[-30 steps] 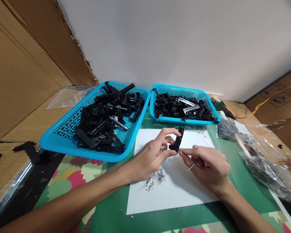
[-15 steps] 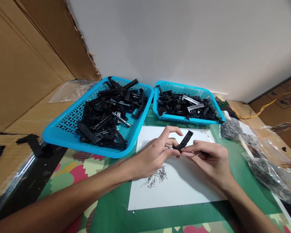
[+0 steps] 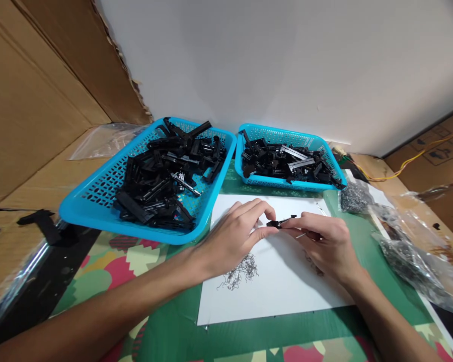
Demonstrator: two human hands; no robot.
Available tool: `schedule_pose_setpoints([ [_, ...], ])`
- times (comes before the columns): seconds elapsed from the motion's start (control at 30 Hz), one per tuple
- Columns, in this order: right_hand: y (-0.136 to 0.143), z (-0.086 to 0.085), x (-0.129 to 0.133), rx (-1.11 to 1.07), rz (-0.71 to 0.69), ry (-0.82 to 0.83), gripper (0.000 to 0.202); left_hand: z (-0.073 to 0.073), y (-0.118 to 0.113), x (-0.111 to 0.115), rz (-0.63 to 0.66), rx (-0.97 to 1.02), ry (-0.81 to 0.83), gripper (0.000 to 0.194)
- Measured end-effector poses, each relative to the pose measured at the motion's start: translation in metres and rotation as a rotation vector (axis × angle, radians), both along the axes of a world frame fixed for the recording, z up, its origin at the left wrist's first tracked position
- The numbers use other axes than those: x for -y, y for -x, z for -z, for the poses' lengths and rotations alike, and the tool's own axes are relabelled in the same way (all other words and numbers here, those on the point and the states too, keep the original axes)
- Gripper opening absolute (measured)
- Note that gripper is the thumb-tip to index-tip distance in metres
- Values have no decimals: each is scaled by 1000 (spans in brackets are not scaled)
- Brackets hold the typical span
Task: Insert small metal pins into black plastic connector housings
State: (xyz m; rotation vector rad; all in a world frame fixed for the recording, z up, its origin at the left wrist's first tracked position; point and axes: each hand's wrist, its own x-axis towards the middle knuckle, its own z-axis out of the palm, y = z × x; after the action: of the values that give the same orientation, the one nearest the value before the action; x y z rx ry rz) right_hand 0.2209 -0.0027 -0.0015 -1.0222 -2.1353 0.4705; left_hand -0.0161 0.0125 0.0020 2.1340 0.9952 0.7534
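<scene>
Over the white sheet (image 3: 287, 286), my left hand (image 3: 236, 236) pinches a slim black plastic part (image 3: 274, 224) between thumb and forefinger. The part lies nearly flat, its far end showing behind my right fingers. My right hand (image 3: 326, 241) is closed, its thumb and forefinger tips meeting the near end of that part. A thin metal rod (image 3: 301, 235) sticks out between the right fingers; the rest of it is hidden. Small bent wire springs (image 3: 239, 274) lie in a pile beneath my left hand. Some small brownish pieces (image 3: 314, 264) show partly under my right hand.
Two blue baskets, a larger one at left (image 3: 71, 208) and a smaller one at right (image 3: 245, 176), hold many black parts. Plastic bags of small metal pieces (image 3: 407, 264) lie at right. Cardboard (image 3: 33, 75) stands at left, and a yellow cable (image 3: 403, 163) runs at right.
The black part has tipped from standing up at a slant to lying nearly flat. My left hand has turned over it, and the camera view has shifted slightly.
</scene>
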Motion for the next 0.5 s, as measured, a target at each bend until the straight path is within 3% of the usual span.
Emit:
schedule_pose_setpoints([
  [0.17,4,-5,-1,57,14,73,14,4,0,1,-41,-44,-31,8],
  [0.27,4,-12,-2,33,30,112,24,7,-1,2,-65,-45,-51,8],
  [0.37,2,-14,-3,38,39,55,32,8,-1,2,-63,-32,-85,9],
  [0.5,6,-11,-3,-77,118,-62,25,7,-2,3,-45,-39,-157,9],
])
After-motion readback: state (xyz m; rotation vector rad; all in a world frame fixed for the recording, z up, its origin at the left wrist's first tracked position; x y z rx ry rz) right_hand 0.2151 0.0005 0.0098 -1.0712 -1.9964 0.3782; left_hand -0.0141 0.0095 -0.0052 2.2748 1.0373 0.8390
